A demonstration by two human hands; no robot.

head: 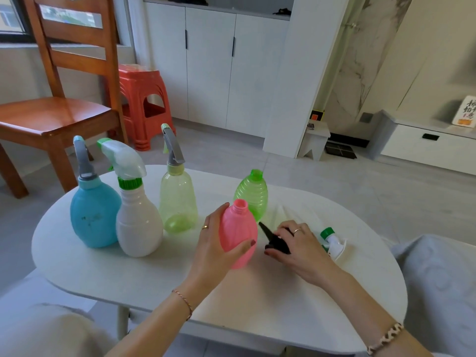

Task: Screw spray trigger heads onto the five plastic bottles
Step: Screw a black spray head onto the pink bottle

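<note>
My left hand (219,243) wraps the pink bottle (238,234) from its 9 o'clock side, thumb across the lower front, fingers curled behind, clamped on it. The bottle stands near the middle of the white table (128,279), its neck open and bare. My right hand (296,243) lies palm down at the bottle's 3 o'clock, fingers closed over the black trigger head (273,240), whose nozzle pokes out toward 11 o'clock, close to the pink bottle.

At 12 o'clock from the pink one stands the green ribbed bottle (252,194), also uncapped. At 3 o'clock of my right hand a white and green trigger head (332,242) lies on its side. Toward 9 and 10 o'clock stand three bottles with heads fitted: yellow-green bottle (177,202), white bottle (139,222), blue bottle (94,215), close together.

The near half of the table, toward 6 o'clock, is bare under my forearms. The far rim runs just behind the green ribbed bottle.
</note>
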